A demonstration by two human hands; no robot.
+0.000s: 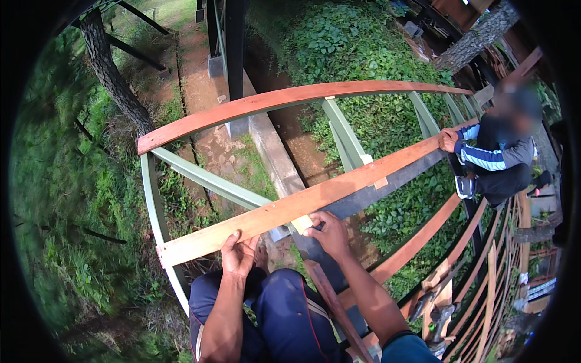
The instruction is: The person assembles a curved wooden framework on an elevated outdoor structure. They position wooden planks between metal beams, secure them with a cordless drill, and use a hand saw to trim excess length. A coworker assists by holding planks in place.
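Plainly, the pale green frame (212, 180) stretched over greenery (333, 36), and across it lay the long plank (339, 189), a co-worker's hands (448, 140) near its far end. Our left hand (239, 255) met the plank's closer edge; whether its fingers gripped underneath, we couldn't tell. Apart from it, our right hand (331, 235) pinched a small wood block (301, 224) at that edge. A loose pinch, we judged, could drop the block through the gaps; a far-end tug could shift the plank.
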